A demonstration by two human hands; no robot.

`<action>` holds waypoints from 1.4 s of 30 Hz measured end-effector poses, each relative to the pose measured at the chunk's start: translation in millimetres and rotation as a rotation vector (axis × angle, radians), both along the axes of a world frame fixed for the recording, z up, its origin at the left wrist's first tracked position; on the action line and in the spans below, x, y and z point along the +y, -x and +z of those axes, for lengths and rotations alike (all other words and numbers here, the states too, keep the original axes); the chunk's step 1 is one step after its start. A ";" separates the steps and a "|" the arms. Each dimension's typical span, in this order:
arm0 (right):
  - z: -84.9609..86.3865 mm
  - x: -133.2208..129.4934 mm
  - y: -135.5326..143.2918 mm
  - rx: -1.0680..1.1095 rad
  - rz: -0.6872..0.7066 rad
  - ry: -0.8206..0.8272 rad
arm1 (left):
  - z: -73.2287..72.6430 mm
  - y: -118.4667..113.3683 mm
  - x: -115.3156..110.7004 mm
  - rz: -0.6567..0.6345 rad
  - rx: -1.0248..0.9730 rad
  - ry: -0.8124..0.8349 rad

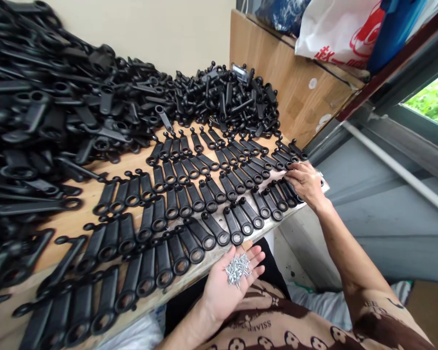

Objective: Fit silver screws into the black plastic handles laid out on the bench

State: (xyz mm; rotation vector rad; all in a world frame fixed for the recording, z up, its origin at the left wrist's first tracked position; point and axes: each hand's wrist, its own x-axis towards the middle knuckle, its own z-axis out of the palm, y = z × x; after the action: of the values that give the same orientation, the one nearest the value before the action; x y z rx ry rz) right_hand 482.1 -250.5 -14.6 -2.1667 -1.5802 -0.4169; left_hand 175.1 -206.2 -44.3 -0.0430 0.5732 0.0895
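Note:
My left hand (230,273) is palm up just off the table's front edge, fingers partly spread, cupping a small heap of silvery screws (238,270). At the right end of the rows, my right hand (304,181) reaches down with bent fingers drawn together. Its fingertips are at the black plastic arms (278,194) there; what they pinch is hidden. These arms have a ring at one end and a ball-tipped stem at the other. They lie in several rows, most with their rings toward me.
A large pile of loose black arms (105,104) covers the back and left of the wooden table (107,167). A cardboard box (270,73) stands behind on the right, with a white plastic bag (336,29) above it. A grey wall (394,194) borders the right side.

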 end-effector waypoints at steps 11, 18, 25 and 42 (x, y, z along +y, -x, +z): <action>13.7 -4.6 7.6 -0.027 0.030 0.103 | 1.8 1.1 -1.4 0.017 -0.019 -0.007; 44.5 -21.6 103.9 0.218 0.466 0.067 | 9.6 3.9 -6.9 0.034 -0.101 -0.026; 38.4 -30.1 166.8 0.264 0.771 0.274 | 17.8 11.7 -14.8 0.107 -0.136 -0.006; 24.8 -41.4 178.0 0.150 0.716 0.330 | 23.5 17.1 -19.2 0.116 -0.221 -0.092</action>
State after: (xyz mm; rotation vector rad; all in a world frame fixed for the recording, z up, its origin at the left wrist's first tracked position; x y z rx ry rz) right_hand 304.1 -291.9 10.2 -1.6110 -2.2924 0.2401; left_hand 158.0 -225.4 -20.8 0.0034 0.3451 0.2209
